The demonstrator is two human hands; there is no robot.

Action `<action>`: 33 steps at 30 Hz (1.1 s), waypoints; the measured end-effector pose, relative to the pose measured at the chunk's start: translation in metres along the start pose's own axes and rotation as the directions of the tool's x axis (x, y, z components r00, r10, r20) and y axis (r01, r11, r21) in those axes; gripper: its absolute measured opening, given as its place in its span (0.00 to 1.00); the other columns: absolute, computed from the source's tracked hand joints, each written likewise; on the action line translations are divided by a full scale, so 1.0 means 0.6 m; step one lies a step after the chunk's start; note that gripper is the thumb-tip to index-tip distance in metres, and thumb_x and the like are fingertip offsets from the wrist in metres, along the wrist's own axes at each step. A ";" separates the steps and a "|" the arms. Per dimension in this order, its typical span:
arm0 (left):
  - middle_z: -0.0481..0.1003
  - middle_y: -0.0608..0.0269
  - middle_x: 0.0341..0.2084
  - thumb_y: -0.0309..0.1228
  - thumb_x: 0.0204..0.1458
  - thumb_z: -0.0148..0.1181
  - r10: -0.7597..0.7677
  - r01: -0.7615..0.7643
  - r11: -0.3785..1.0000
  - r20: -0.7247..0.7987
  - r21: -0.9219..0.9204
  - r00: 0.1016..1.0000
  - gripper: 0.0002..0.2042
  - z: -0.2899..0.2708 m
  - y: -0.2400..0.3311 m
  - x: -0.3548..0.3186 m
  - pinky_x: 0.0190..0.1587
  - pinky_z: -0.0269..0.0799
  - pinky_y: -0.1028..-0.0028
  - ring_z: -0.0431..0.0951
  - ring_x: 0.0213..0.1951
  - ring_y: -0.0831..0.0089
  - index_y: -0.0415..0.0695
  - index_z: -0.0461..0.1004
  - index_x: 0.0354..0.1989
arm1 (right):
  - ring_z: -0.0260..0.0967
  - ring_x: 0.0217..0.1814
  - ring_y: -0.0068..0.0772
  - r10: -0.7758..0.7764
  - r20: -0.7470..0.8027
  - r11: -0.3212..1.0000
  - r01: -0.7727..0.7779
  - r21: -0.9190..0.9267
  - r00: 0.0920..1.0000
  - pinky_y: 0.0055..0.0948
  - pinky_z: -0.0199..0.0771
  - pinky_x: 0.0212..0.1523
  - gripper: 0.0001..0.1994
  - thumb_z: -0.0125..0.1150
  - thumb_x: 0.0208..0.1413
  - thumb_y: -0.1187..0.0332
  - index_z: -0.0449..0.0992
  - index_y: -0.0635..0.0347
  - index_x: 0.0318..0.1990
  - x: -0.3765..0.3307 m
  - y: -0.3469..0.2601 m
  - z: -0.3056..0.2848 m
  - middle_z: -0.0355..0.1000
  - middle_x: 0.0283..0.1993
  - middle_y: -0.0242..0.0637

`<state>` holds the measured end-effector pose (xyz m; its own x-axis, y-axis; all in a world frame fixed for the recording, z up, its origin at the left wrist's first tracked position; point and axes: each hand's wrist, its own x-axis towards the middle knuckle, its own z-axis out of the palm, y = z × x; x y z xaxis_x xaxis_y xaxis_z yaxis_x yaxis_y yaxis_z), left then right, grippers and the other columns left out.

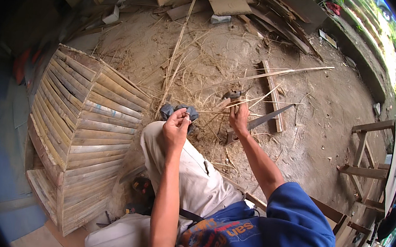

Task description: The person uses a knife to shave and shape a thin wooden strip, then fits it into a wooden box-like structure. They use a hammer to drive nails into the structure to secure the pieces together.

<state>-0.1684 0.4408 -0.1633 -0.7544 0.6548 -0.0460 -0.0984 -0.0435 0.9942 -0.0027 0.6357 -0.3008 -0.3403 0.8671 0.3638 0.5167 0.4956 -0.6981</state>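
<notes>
A slatted bamboo crate (83, 131) lies tipped at nine o'clock, its inside hidden. The left hand (176, 128) pinches a thin bamboo strip (216, 110), fingers closed. At one o'clock from it, the right hand (239, 118) grips the same strip above the dirt floor (322, 116).

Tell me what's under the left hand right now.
The left hand rests on the raised knee in pale trousers, fingers pinching something small. A dark cloth lies just beyond. What the fingers pinch is too small to tell.
</notes>
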 end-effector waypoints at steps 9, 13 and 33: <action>0.79 0.68 0.27 0.28 0.58 0.63 0.016 -0.012 0.976 -0.017 0.217 1.000 0.10 0.007 0.012 -0.014 0.28 0.69 0.82 0.75 0.25 0.83 0.34 0.79 0.44 | 0.66 0.32 0.37 0.000 -0.194 0.935 0.069 0.347 0.981 0.38 0.68 0.34 0.08 0.50 0.66 0.70 0.64 0.61 0.48 0.076 -0.131 -0.107 0.69 0.32 0.41; 0.76 0.70 0.27 0.29 0.60 0.61 0.239 -0.211 0.947 -0.090 0.242 0.967 0.09 0.000 0.016 -0.016 0.32 0.67 0.81 0.72 0.28 0.83 0.34 0.78 0.39 | 0.69 0.28 0.34 0.262 0.058 0.902 -0.266 0.341 0.963 0.39 0.70 0.32 0.16 0.52 0.67 0.59 0.68 0.60 0.53 0.046 -0.137 -0.129 0.71 0.28 0.45; 0.76 0.65 0.32 0.31 0.61 0.60 -0.087 -0.011 0.990 -0.670 -0.140 0.737 0.06 -0.334 0.211 -0.365 0.37 0.71 0.74 0.78 0.36 0.73 0.43 0.72 0.40 | 0.49 0.15 0.17 -0.143 0.990 0.517 -0.853 0.072 -0.002 0.21 0.50 0.17 0.25 0.42 0.70 0.46 0.71 0.62 0.46 -0.255 -0.524 -0.034 0.56 0.21 0.25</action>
<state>-0.1453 0.1407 -0.0470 -0.9825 -0.0190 -0.1854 -0.1803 -0.1560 0.9712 -0.0973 0.3483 -0.1245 -0.8505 -0.1219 -0.5116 0.5004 -0.4871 -0.7158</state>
